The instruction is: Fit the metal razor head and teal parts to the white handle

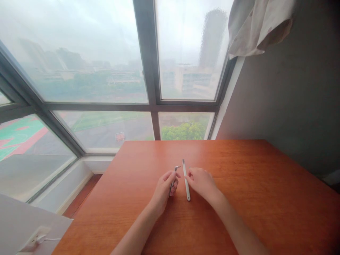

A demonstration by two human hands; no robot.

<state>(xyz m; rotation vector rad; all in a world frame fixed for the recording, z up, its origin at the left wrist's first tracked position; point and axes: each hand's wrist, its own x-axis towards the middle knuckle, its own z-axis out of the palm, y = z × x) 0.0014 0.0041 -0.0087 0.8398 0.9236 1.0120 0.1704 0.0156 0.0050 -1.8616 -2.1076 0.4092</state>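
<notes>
My left hand (165, 186) is closed around a thin dark rod (171, 185) whose bent silver end points up and to the right past the fingers. Just right of it, a slim white stick (187, 189) extends lengthwise away from me over the table. It has a narrow grey tip at the far end and a small hole at the near end. My right hand (202, 182) is curled at the stick's right side, its thumb tip on the stick's edge near the middle. The other right fingers are folded and partly hidden.
Both forearms rest over a reddish-brown wooden table (239, 205). Large windows (101, 131) rise behind its far edge, with a grey wall (287, 99) at right and a hanging cloth (261, 28) above. A wall socket with a white plug (39, 239) sits at lower left.
</notes>
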